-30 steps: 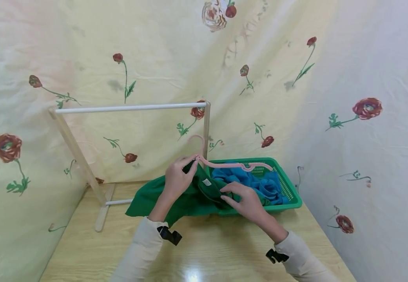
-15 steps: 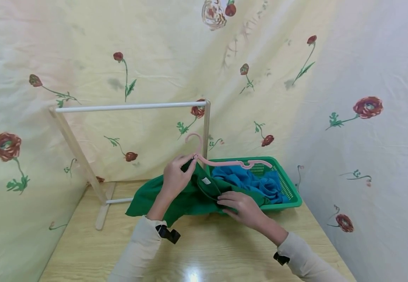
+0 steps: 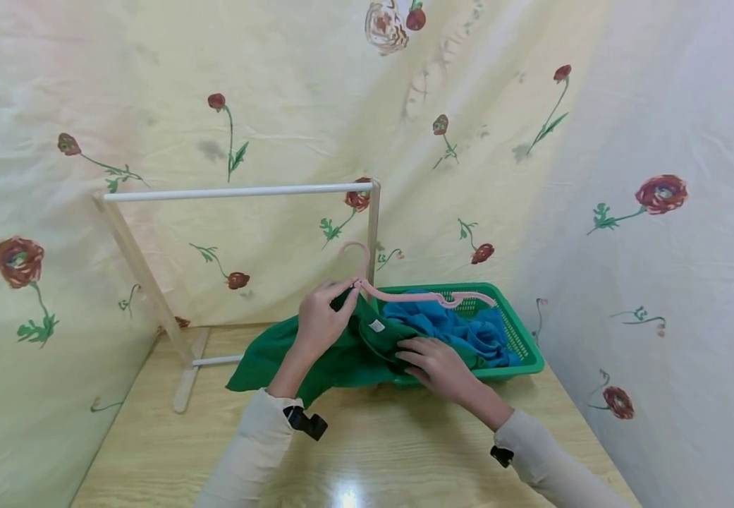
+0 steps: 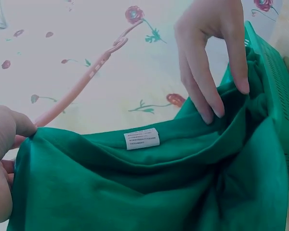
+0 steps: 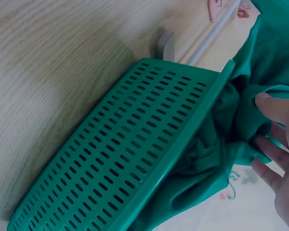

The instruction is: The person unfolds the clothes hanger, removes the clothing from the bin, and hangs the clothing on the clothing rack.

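Note:
My left hand (image 3: 321, 317) pinches the neckline edge of a green shirt (image 4: 135, 192) together with the neck of a pink clothes hanger (image 3: 405, 297). The hanger's hook points up, and one arm of it reaches right above the basket; its other arm is hidden, apparently by the shirt. A white label (image 4: 142, 138) shows inside the neckline. My right hand (image 3: 438, 365) holds the neckline further right, thumb on one side of the cloth and fingers on the other. Part of the shirt lies over the rim of the green basket (image 5: 111, 144).
Blue clothing (image 3: 468, 328) lies in the basket at the right. Behind and to the left stands a rack with a white rail (image 3: 240, 192) and wooden legs. The wooden table (image 3: 367, 451) meets flowered cloth walls at the back and sides.
My right hand has shifted slightly and its fingers have closed in on the shirt's neckline. The left hand, still pinching hanger and shirt, has barely moved.

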A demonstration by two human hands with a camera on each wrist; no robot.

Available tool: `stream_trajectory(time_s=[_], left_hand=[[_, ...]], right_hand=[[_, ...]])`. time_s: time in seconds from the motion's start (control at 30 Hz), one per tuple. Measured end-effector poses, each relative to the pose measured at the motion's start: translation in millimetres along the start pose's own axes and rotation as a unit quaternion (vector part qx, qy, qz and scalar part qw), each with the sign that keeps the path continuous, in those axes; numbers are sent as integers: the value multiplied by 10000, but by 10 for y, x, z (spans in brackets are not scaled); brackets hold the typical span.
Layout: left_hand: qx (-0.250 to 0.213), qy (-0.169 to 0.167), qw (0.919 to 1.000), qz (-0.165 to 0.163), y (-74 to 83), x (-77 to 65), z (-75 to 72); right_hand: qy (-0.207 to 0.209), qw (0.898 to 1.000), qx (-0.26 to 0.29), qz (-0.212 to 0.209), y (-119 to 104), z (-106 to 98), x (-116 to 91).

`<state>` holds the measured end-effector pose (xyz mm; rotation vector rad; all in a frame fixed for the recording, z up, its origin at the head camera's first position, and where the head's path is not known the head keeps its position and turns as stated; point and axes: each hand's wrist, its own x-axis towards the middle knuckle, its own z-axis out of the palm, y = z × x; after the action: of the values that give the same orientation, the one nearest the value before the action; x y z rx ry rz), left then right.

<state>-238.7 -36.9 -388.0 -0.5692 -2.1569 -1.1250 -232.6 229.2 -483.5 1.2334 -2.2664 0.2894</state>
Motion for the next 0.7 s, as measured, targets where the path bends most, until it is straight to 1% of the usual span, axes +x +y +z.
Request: stream_trajectory(time_s=[0.1, 0.2, 0.3, 0.37, 0.5, 0.6, 0.7], left_hand=[[-6, 18, 10000, 11, 7, 9, -1], [-10, 6, 10000, 46, 11, 21, -6], [-62, -34, 10000, -34, 16, 43, -30], [-113, -43, 9998, -140, 18, 54, -49], [-156, -7, 9996, -248, 4, 73, -93], [-146, -30, 9997, -197, -27, 79, -110], [-194, -152, 9996, -161, -71, 76, -122]], right_hand=[[-118, 9998, -140, -6, 29, 30, 13], [-125, 9996, -193, -147, 49, 52, 21], [-72, 9992, -278, -296, 70, 73, 23], [-39, 9989, -334, -316, 86, 82, 8], [8, 9993, -336, -193, 117, 67, -15], [58, 9997, -242, -31, 145, 36, -28], [128, 9998, -119, 125, 182, -11, -35]])
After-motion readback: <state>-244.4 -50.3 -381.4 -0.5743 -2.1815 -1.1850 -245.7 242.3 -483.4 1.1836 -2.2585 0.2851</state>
